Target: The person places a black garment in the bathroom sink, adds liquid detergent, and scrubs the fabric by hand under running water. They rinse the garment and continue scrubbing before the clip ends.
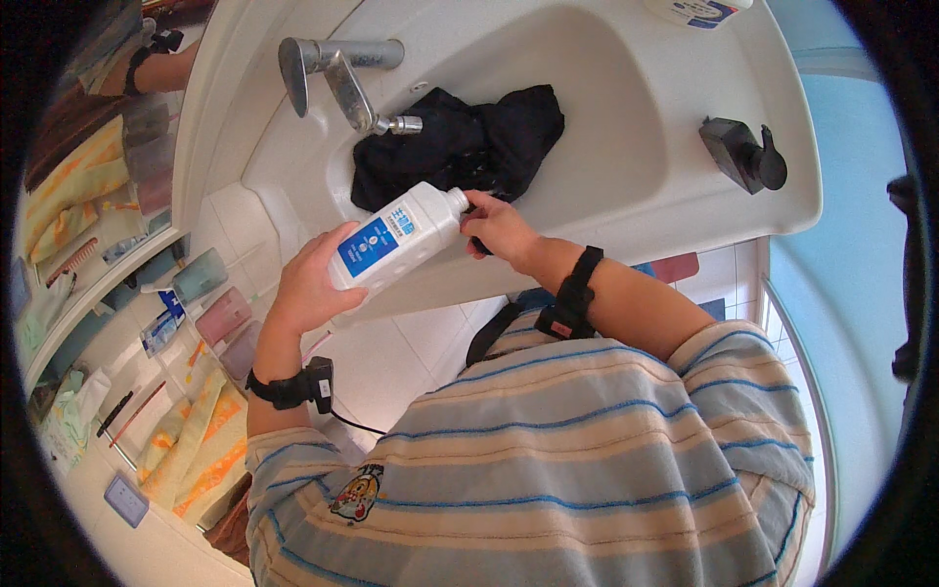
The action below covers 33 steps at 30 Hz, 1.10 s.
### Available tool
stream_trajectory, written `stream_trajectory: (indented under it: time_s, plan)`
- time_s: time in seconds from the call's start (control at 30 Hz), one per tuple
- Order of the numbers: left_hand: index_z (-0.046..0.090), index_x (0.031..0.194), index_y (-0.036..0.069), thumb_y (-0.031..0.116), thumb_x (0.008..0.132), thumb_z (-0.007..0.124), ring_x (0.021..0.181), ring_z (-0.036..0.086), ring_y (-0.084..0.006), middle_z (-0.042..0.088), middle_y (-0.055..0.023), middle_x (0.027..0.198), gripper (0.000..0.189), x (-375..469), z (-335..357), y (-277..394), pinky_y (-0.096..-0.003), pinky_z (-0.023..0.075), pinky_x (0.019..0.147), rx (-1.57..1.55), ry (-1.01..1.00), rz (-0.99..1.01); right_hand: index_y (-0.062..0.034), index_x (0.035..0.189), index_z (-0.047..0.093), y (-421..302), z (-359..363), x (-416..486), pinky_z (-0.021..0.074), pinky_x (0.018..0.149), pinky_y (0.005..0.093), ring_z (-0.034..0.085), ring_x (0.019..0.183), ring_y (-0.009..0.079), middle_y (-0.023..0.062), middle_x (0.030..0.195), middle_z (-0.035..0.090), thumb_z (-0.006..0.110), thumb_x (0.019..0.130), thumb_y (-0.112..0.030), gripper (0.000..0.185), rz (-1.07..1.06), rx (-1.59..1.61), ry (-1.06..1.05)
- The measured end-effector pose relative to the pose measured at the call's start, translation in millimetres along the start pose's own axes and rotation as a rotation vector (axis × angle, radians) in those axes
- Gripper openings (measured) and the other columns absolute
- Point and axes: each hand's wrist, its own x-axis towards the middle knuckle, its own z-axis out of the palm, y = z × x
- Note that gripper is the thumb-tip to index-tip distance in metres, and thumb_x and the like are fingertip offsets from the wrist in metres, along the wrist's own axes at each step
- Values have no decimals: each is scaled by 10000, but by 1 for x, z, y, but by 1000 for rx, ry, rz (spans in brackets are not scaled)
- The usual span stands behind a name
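My left hand point(312, 279) grips the lower part of a white plastic bottle point(429, 220) with a blue label. The bottle lies tilted over the front rim of the white washbasin point(616, 147), its neck pointing up and to the right. At the neck is my right hand point(499, 227), with its fingers curled around a small dark object point(480, 246), perhaps a cap; its shape is mostly hidden. Just beyond the bottle, a crumpled black cloth point(506, 132) lies in the basin with a few whitish spots on it. The opening of the bottle is partly covered by my fingers.
A chrome faucet point(352, 92) reaches over the basin's left side. A dark pump bottle point(733, 154) lies on the right ledge, and a white container point(697, 9) is at the far edge. Cups point(224, 315), a yellow-orange towel point(194, 440) and a mirror are at the left.
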Motion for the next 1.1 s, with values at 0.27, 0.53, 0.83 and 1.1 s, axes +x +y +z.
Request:
stream_trajectory:
  time_s: [0.27,0.53,0.83,1.1]
  plan:
    - [464,1422,73,113,641,790,1166,582,-245,598,-132,1301,847,8,1,-24,-318,425,1029,-339,-206,-95,-87,1198,594,0,-32,15,486,548,290,563,614,144,44,818,555,545,850,18,367,-71,-189,-105]
    - [468,1413,38,133,644,797,1200,539,-208,577,-96,1295,842,9,2,-33,-301,380,1061,-564,-271,-133,-122,1269,590,-4,-39,15,454,549,269,541,592,120,18,801,553,547,858,-3,430,-65,-134,-235]
    - [450,1417,8,223,664,791,1241,495,-200,543,-92,1332,854,17,1,-40,-303,343,1092,-649,-335,-135,-65,1118,519,-3,-34,23,490,503,321,568,570,165,69,800,594,504,883,-10,242,-114,-160,-270]
    - [421,1429,-9,247,702,790,1263,470,-219,516,-119,1348,855,22,-5,-29,-318,330,1104,-761,-413,-216,-50,1091,496,8,-19,24,500,512,302,608,597,154,77,822,620,505,887,-10,209,-198,-108,-90]
